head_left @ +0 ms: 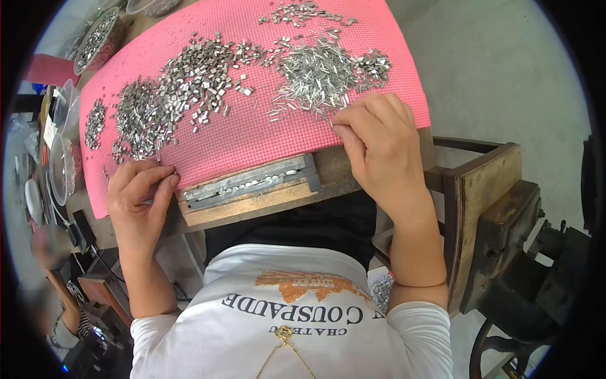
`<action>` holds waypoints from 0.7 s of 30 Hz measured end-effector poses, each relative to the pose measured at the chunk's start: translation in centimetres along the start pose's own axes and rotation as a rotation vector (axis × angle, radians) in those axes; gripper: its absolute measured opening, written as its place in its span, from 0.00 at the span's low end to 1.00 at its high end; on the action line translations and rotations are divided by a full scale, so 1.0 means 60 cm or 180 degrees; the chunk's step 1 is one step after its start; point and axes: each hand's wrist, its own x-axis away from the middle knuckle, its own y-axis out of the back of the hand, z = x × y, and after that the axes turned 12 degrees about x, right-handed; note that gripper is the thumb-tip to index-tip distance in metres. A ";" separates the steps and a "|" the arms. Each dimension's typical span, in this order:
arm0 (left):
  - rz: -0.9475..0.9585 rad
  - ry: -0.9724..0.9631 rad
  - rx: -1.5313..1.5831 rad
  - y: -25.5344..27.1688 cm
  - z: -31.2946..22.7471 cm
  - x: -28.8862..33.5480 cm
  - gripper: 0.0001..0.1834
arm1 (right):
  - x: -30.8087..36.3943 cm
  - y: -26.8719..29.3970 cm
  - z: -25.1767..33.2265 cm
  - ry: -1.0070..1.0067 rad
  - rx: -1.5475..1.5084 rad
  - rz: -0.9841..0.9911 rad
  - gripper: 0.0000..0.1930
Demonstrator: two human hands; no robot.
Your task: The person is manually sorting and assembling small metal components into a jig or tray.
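My left hand (136, 192) is at the near left edge of a pink mesh mat (252, 139), thumb and forefinger pinched together; a tiny dark speck shows at their tips, too small to name. By the near edge of a pile of thin silvery metal pins (319, 72), my right hand (385, 142) is closed in a pinch, and what its fingertips hold is too small to make out. Between the hands lies a long grey metal fixture (208, 201) on a wooden strip (252, 205), with a row of small shiny pieces (252, 183) along its groove.
Small metal blocks (196, 76) and short metal pieces (142, 117) lie heaped on the mat. Clear plastic tubs (101, 41) of metal parts stand at the left. A dark machine (517, 252) is at the right. Another person's arm (66, 297) shows at lower left.
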 end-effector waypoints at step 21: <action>0.0289 -0.1009 0.0737 -0.083 -0.095 -0.027 0.08 | 0.005 0.036 -0.004 0.0497 0.2251 0.0816 0.03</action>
